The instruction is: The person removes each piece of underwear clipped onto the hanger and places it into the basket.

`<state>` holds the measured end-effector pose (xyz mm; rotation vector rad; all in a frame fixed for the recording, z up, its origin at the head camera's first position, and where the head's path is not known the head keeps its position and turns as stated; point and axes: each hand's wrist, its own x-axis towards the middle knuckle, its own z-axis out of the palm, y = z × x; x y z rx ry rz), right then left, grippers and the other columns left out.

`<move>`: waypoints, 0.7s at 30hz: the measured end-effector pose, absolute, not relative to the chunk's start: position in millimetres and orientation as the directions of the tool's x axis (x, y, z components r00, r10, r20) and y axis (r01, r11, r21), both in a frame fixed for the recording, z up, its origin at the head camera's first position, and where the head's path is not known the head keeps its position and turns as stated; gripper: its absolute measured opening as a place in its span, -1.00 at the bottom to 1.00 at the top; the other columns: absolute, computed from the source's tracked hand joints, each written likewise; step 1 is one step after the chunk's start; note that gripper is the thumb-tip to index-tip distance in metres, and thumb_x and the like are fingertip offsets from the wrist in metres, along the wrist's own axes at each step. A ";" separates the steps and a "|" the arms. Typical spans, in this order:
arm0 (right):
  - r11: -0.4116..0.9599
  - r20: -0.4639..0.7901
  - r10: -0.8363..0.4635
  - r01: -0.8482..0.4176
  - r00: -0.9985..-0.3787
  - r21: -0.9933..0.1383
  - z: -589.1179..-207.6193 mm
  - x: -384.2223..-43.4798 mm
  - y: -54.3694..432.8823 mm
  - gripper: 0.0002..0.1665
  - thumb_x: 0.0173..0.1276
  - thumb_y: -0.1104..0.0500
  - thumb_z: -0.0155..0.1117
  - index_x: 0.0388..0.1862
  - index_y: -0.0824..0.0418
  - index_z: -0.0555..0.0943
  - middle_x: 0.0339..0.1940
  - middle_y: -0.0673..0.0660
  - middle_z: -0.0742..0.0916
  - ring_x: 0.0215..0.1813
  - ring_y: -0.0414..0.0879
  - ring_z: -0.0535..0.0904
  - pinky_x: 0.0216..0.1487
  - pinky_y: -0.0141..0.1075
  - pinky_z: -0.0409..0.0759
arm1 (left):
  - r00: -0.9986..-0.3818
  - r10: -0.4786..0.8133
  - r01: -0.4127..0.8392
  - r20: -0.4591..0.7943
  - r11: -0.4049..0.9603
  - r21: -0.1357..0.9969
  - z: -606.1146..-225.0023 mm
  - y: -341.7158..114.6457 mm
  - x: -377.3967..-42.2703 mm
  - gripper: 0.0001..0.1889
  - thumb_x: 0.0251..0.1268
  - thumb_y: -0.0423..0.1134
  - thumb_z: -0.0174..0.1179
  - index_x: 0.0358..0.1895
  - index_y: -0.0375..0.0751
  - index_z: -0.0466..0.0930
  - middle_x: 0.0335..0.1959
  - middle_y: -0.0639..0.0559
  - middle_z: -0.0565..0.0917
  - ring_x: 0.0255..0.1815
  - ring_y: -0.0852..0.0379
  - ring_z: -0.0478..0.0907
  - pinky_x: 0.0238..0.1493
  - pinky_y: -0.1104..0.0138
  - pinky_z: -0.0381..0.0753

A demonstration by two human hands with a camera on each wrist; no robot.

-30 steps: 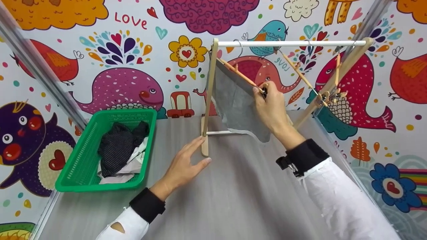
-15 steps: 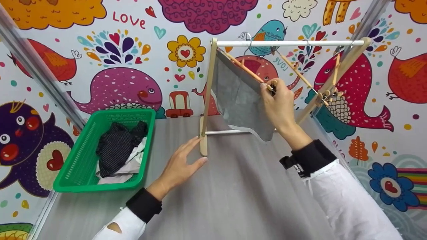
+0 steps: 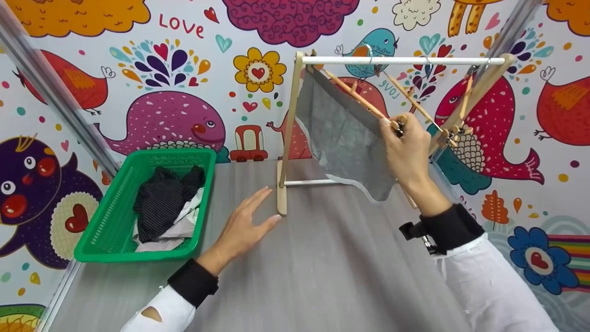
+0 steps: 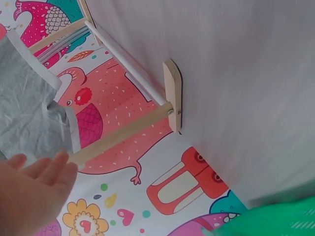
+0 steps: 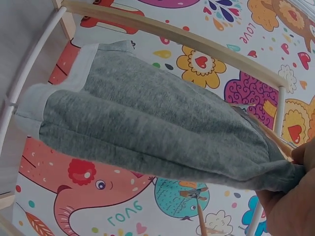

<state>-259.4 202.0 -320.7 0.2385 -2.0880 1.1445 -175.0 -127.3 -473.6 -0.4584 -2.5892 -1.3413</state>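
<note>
Looking forward and down from above and behind the left hand (image 3: 242, 226) and right hand (image 3: 408, 154), the head view stands farthest back. The left wrist view, turned sideways, faces past the left fingers toward the rack (image 3: 289, 124); the right one, also sideways, looks closely along the cloth (image 3: 345, 138) from the right hand. Rack and cloth appear in all three, the basket (image 3: 110, 221) left of the left hand in head and left wrist.

- Basket (image 3: 138, 257) at left on table (image 3: 322, 276); clothes (image 3: 161, 207) inside.
- Rack (image 3: 291, 124) right of basket, same table; wall (image 3: 258, 27) behind both.
- Left hand (image 3: 242, 226) between the two, just beside rack's left foot (image 3: 281, 201).
- Hanger (image 3: 357, 95) below top bar (image 3: 405, 60); seems hooked over it, contact too small to be sure.
- Garment (image 3: 345, 138) under hanger; right hand (image 3: 408, 154) at hanger's right end.
- Other hangers (image 3: 412, 97) farther right.
</note>
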 end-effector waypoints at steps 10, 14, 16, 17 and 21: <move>0.608 0.708 0.248 -0.463 -0.661 -0.645 -331.3 -251.3 222.6 -0.83 0.49 0.29 0.36 -0.25 0.42 0.65 -0.49 0.02 0.59 -0.46 -0.26 0.40 -0.47 -0.49 0.25 | -0.942 0.161 0.333 0.294 0.542 0.772 -475.4 -144.3 -173.9 -0.28 0.45 -0.02 0.36 0.57 -0.18 0.38 0.58 -0.14 0.38 0.58 -0.18 0.30 0.51 -0.20 0.28; 0.620 0.729 0.238 -0.477 -0.642 -0.623 -335.3 -246.8 228.3 -0.82 0.46 0.30 0.39 -0.28 0.44 0.65 -0.52 0.01 0.57 -0.48 -0.27 0.38 -0.49 -0.49 0.25 | -0.935 0.137 0.347 0.326 0.539 0.767 -472.6 -151.7 -175.9 -0.29 0.44 -0.05 0.37 0.56 -0.21 0.38 0.56 -0.18 0.39 0.57 -0.20 0.31 0.50 -0.21 0.27; 0.625 0.737 0.234 -0.482 -0.634 -0.614 -338.3 -244.5 230.8 -0.82 0.44 0.32 0.40 -0.30 0.46 0.65 -0.53 0.02 0.58 -0.49 -0.28 0.39 -0.48 -0.51 0.27 | -0.929 0.125 0.358 0.347 0.537 0.764 -470.7 -154.8 -177.0 -0.28 0.43 -0.07 0.38 0.56 -0.21 0.38 0.55 -0.20 0.40 0.57 -0.22 0.31 0.50 -0.22 0.27; 0.627 0.738 0.229 -0.484 -0.634 -0.610 -340.0 -243.3 232.0 -0.82 0.43 0.33 0.40 -0.30 0.46 0.65 -0.53 0.03 0.59 -0.49 -0.29 0.39 -0.48 -0.52 0.28 | -0.928 0.118 0.359 0.354 0.536 0.764 -469.7 -156.2 -177.4 -0.28 0.42 -0.07 0.38 0.56 -0.21 0.38 0.55 -0.20 0.40 0.56 -0.22 0.31 0.50 -0.22 0.27; 0.614 0.723 0.205 -0.489 -0.659 -0.619 -347.7 -237.7 235.7 -0.84 0.44 0.34 0.40 -0.27 0.47 0.66 -0.52 0.04 0.61 -0.50 -0.27 0.41 -0.51 -0.54 0.30 | -0.932 0.107 0.348 0.346 0.533 0.771 -466.3 -159.9 -178.0 -0.26 0.43 -0.06 0.38 0.58 -0.19 0.36 0.57 -0.17 0.38 0.58 -0.21 0.29 0.51 -0.22 0.25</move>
